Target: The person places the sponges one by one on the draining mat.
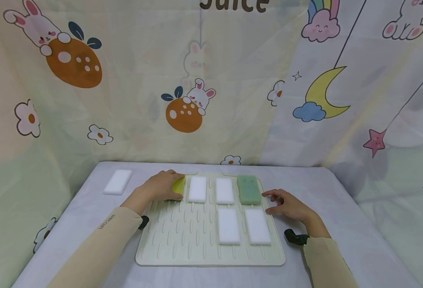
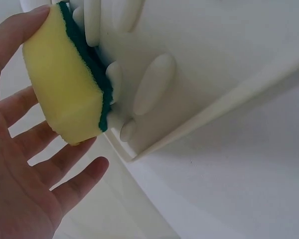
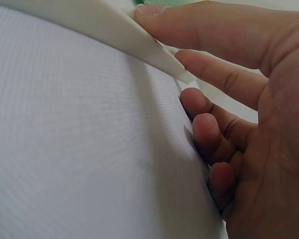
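Observation:
My left hand (image 1: 168, 186) pinches a yellow sponge (image 2: 62, 74) with a dark green scouring side, at the back left corner of a cream ridged mat (image 1: 182, 244). Its green side faces down against the ridges. At the mat's right edge, my right hand (image 1: 287, 204) rests with loosely bent fingers, the thumb (image 3: 189, 22) and index finger touching the rim or very close to it. Beside that hand lies a green sponge (image 1: 249, 190) at the back right of the mat. Several white sponge blocks, such as one (image 1: 197, 189) near the yellow sponge, lie on the mat.
Another white block (image 1: 118, 182) lies apart on the white-covered table (image 1: 323, 192), left of the mat. A printed cloth curtain (image 1: 135, 100) hangs behind and around the table.

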A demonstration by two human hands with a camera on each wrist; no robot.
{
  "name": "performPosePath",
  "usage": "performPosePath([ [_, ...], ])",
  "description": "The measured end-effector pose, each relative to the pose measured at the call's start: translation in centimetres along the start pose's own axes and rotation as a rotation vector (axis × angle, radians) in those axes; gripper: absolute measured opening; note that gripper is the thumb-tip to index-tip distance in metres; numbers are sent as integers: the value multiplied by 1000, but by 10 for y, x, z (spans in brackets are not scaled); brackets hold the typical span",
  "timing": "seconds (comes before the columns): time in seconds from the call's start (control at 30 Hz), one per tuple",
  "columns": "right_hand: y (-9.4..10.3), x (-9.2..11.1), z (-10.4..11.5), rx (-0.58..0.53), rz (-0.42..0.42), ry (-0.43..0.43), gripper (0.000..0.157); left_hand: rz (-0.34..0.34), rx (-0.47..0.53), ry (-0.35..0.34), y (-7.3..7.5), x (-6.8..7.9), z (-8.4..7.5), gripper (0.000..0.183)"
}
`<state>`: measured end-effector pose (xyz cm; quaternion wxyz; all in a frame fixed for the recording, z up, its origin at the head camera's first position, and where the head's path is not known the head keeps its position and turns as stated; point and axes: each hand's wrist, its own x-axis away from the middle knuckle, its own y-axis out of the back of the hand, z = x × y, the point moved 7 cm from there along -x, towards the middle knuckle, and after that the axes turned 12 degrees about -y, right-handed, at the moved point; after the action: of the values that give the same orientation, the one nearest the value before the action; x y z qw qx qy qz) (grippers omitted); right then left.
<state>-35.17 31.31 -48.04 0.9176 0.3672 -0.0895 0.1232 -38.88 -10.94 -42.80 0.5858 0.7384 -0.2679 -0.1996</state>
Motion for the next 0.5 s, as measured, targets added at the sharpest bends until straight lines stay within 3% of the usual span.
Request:
performPosePath([
  [0.5,0,0,0,11,0,1,63,0,21,19,-1,2,-3,79],
])
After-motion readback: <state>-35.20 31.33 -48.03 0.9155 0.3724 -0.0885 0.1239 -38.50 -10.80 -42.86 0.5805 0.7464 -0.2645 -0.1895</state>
